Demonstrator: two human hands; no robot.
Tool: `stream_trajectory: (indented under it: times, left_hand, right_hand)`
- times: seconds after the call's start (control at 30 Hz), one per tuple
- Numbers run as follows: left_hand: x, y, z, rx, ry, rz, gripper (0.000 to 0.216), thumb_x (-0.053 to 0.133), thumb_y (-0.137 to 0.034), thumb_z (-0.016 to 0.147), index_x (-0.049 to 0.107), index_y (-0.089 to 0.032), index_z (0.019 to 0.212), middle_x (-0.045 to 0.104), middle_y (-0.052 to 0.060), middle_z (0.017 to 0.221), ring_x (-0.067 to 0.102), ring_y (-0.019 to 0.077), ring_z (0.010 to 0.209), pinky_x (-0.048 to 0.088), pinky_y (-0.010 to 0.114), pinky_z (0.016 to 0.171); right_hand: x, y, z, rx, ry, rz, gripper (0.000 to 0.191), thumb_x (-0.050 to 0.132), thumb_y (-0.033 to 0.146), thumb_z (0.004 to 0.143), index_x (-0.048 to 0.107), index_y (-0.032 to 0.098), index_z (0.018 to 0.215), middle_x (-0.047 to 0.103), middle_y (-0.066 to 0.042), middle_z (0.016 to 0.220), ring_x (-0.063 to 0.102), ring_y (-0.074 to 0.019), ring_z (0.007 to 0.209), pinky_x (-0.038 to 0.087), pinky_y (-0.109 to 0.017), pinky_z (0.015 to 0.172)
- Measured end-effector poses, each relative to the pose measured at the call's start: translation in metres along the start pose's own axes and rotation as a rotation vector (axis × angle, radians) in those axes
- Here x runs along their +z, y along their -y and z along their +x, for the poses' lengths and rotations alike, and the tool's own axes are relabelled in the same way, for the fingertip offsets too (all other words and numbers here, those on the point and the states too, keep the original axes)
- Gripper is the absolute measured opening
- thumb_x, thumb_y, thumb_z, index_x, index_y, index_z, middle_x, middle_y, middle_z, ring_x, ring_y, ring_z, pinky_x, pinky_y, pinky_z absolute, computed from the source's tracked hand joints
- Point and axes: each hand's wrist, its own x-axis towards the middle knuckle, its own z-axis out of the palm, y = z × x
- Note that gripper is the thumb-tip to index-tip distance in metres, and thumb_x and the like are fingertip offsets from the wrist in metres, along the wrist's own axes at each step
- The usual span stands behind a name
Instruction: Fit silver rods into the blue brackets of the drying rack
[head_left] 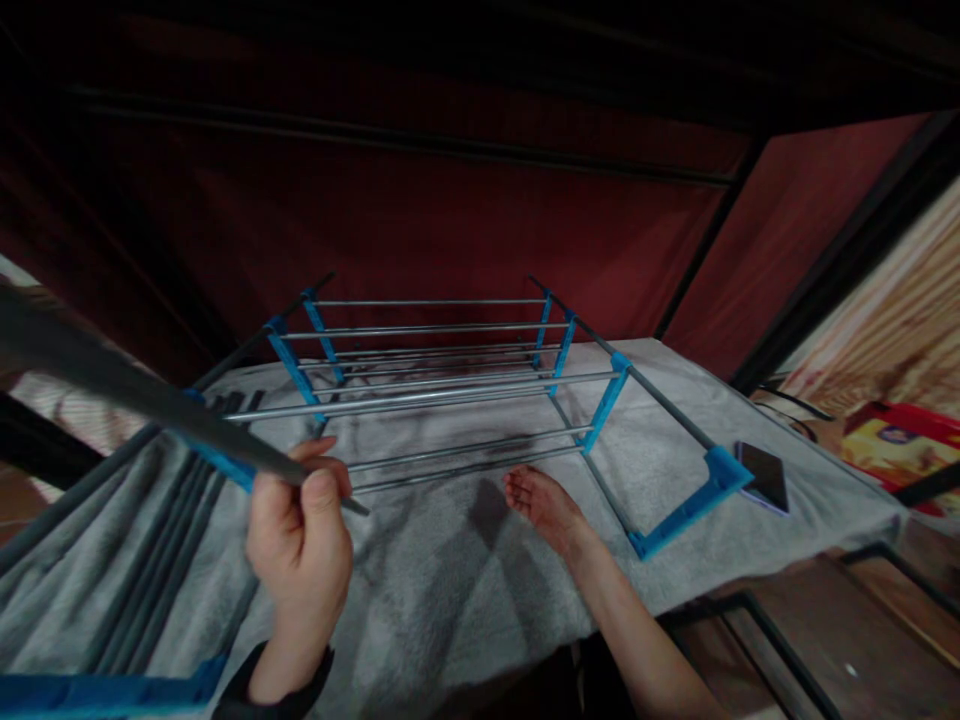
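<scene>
My left hand (304, 540) is closed around a long grey tube (180, 420), which runs from the left edge and slants down toward the middle, blurred at its near end. Its tip comes out past my fingers over the cloth. Low over the grey cloth (450, 590), my right hand (544, 505) has its fingers loosely bent and apart, holding nothing. Beyond both hands lies a rack frame of metal bars (450, 393) joined by blue plastic brackets (606, 405). A larger blue end bracket (694, 505) sits on its right side, and another blue bracket (97, 692) at the lower left.
Several loose grey tubes (161, 560) lie side by side on the cloth at left. A phone (763, 478) rests beside the right end bracket. Dark red panels (420, 220) in a black frame stand behind. A red and yellow package (900, 450) is at far right.
</scene>
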Motion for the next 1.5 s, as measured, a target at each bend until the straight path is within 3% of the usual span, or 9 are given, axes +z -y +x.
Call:
stream_trajectory:
  times: [0.17, 0.27, 0.57, 1.1, 1.5]
  left_hand:
    - [0.008, 0.021, -0.018, 0.039, 0.219, 0.240, 0.023, 0.058, -0.041, 0.099, 0.069, -0.022, 0.107, 0.072, 0.001, 0.091, 0.065, 0.0175, 0.079, 0.048, 0.028, 0.071]
    - [0.014, 0.034, -0.026, 0.099, 0.328, 0.277, 0.019, 0.057, -0.037, 0.100, 0.067, -0.022, 0.105, 0.071, 0.001, 0.088, 0.065, 0.0179, 0.077, 0.049, 0.029, 0.072]
    - [0.012, 0.078, -0.051, 0.210, 0.471, 0.436, 0.020, 0.051, -0.034, 0.103, 0.065, -0.021, 0.103, 0.073, 0.005, 0.088, 0.068, 0.0223, 0.081, 0.050, 0.033, 0.073]
    - [0.040, 0.090, -0.070, 0.236, 0.735, 0.653, 0.031, 0.043, -0.030, 0.100, 0.072, -0.022, 0.108, 0.078, 0.009, 0.096, 0.073, 0.0272, 0.089, 0.053, 0.038, 0.081]
    - [0.040, 0.099, -0.074, 0.190, 0.919, 0.665, 0.033, 0.044, -0.031, 0.100, 0.073, -0.023, 0.114, 0.080, 0.009, 0.105, 0.075, 0.0271, 0.089, 0.056, 0.039, 0.083]
  right_hand:
    - [-0.007, 0.007, 0.005, -0.029, -0.072, 0.037, 0.010, 0.078, 0.025, 0.078, 0.073, 0.021, 0.085, 0.079, -0.004, 0.087, 0.072, -0.0147, 0.075, 0.056, -0.026, 0.072]
    - [-0.012, 0.011, 0.007, -0.044, -0.091, 0.053, 0.013, 0.079, 0.024, 0.078, 0.072, 0.021, 0.088, 0.079, -0.005, 0.087, 0.073, -0.0154, 0.075, 0.056, -0.028, 0.074]
    - [-0.022, 0.016, 0.011, -0.073, -0.117, 0.055, 0.014, 0.079, 0.022, 0.078, 0.073, 0.021, 0.090, 0.080, -0.006, 0.089, 0.074, -0.0160, 0.075, 0.057, -0.029, 0.075]
    - [-0.026, 0.040, 0.014, -0.211, -0.197, 0.025, 0.017, 0.078, 0.025, 0.076, 0.074, 0.020, 0.091, 0.081, -0.006, 0.090, 0.074, -0.0166, 0.076, 0.058, -0.028, 0.073]
    - [-0.030, 0.057, 0.012, -0.345, -0.210, 0.043, 0.020, 0.083, 0.028, 0.078, 0.073, 0.022, 0.094, 0.081, -0.003, 0.093, 0.073, -0.0145, 0.074, 0.061, -0.028, 0.075]
